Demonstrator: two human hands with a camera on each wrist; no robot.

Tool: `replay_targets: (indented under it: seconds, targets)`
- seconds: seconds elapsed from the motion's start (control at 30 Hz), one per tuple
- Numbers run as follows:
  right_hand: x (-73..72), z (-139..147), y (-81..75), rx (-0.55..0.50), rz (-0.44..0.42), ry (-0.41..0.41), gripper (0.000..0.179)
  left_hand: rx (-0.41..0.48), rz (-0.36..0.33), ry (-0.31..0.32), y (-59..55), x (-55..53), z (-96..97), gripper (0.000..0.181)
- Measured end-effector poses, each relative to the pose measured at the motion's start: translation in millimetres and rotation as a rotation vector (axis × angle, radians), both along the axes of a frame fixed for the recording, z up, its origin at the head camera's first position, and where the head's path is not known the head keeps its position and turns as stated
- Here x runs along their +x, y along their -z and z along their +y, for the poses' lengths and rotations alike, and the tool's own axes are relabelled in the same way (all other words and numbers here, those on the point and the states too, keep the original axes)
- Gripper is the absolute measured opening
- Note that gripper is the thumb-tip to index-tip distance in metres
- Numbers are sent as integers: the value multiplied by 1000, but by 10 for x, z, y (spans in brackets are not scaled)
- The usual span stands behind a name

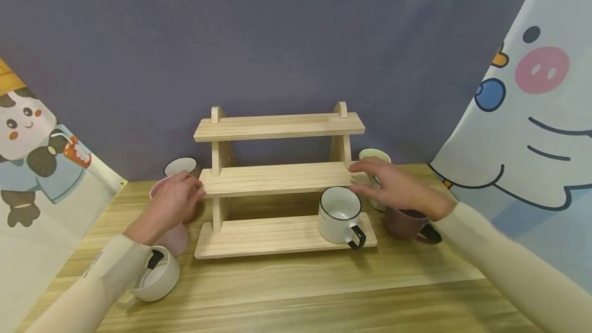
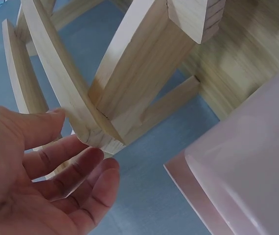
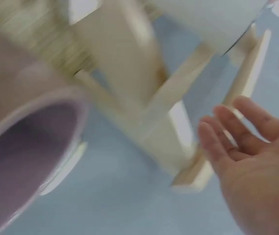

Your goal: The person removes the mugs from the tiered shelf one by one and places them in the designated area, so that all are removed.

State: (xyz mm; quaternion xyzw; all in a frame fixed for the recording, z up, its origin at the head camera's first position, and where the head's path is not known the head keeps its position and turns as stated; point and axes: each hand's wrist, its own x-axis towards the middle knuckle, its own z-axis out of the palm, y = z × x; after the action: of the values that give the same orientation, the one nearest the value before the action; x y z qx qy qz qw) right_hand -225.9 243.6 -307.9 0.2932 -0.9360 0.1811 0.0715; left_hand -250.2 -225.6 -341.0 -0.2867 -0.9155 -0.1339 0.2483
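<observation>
A three-tier wooden display stand (image 1: 277, 178) stands between my hands. My left hand (image 1: 173, 199) is at the left end of its middle shelf. In the left wrist view its relaxed fingertips (image 2: 96, 155) lie right at the board's end, with the thumb on the other side. My right hand (image 1: 393, 184) is at the right end of that shelf, and in the right wrist view its fingers (image 3: 247, 129) extend loosely beside the board. A white enamel mug (image 1: 334, 222) with a black rim and black handle sits upright on the right of the bottom shelf.
By my left arm are a pink cup (image 1: 174, 240), a low white mug (image 1: 159, 281) and a black-rimmed cup (image 1: 181, 165). By my right hand are a mauve mug (image 1: 395, 224) with a dark handle and a pale green-lined cup (image 1: 375, 154). A grey-blue backdrop (image 1: 287, 40) rises behind.
</observation>
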Motion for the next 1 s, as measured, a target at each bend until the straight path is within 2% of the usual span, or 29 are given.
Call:
replay_targets:
  seconds: [0.2,0.4,0.7,1.0]
  targets:
    - [191,-283,5,93,-45,5,71,-15,-1,-19,-7,-15,-17,12]
    - [238,-426,38,130,-60,44,82,-31,-26,-38,-36,-22,-7,11]
    - [217,-480,46,143,-7,43,69,-52,-48,-64,-61,-14,5,11]
    - [276,-444,49,126,89,-13,63,-59,-37,-67,-66,-21,3,11]
